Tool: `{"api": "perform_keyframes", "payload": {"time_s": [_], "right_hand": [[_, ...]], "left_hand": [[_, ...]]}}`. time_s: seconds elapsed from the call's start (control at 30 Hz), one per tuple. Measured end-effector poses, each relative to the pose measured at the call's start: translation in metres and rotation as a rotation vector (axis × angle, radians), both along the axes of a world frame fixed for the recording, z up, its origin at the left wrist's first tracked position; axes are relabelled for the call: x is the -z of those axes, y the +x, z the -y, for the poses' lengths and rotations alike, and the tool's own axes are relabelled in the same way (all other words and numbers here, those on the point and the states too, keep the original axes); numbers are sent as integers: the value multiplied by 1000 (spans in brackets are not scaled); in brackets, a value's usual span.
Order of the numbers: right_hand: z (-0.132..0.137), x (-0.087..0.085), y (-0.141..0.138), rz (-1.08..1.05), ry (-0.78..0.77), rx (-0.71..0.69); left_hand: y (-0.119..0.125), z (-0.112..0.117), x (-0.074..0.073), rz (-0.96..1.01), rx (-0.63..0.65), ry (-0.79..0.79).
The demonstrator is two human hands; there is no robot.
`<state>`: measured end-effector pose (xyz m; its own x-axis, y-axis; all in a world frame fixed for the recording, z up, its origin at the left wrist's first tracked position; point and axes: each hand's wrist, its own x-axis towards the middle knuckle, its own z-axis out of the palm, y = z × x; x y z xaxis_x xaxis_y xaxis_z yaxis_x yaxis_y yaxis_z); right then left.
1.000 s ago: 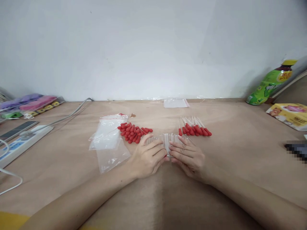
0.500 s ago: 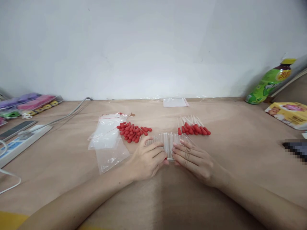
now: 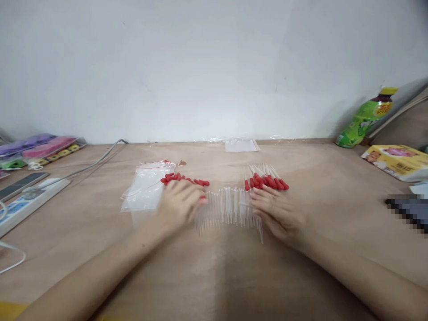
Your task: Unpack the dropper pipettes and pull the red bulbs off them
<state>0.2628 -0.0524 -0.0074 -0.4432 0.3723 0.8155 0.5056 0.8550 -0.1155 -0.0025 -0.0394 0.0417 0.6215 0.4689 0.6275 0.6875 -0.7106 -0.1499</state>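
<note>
A row of clear glass dropper tubes (image 3: pixel 229 209) lies spread on the brown table between my hands. My left hand (image 3: pixel 179 206) rests at the row's left end, blurred by motion, its fingers lying over the table beside a pile of loose red rubber bulbs (image 3: pixel 185 179). My right hand (image 3: pixel 277 213) lies flat at the row's right end, fingers stretched out toward the tubes. Just beyond it sits a bunch of finished droppers with red bulbs (image 3: pixel 265 178).
Clear zip bags (image 3: pixel 144 191) lie left of the bulbs, another small bag (image 3: pixel 241 145) by the wall. A power strip (image 3: pixel 30 198) and cables sit at far left, a green bottle (image 3: pixel 364 118) and a yellow packet (image 3: pixel 396 161) at far right.
My hands have slid apart from the centre, left hand leftward, right hand rightward. The tubes that were bunched under my fingers now lie spread in a wide row.
</note>
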Motion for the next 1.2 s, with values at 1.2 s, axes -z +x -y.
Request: {"api": "perform_keyframes", "payload": {"time_s": [1.2], "right_hand": [[-6, 4, -23, 156, -338, 213]], "left_hand": [[0, -111, -15, 46, -556, -725]]}}
